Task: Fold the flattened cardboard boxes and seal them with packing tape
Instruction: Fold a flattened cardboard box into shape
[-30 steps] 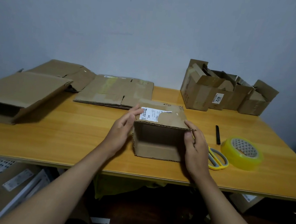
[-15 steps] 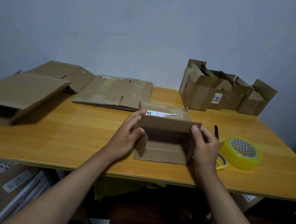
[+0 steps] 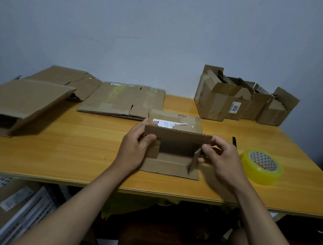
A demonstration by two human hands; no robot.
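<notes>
Head view: a small cardboard box [image 3: 174, 143] is held at the front middle of the wooden surface [image 3: 75, 149], its open end turned toward the camera. One side flap is pinched by the left hand [image 3: 134, 149] and the other by the right hand [image 3: 220, 159]. A yellow tape roll [image 3: 262, 166] is seen just right of the right hand, flattened boxes [image 3: 123, 101] behind.

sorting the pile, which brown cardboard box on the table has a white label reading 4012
The upright open brown cardboard box in the back-right cluster; its neighbours show no such number.
</notes>
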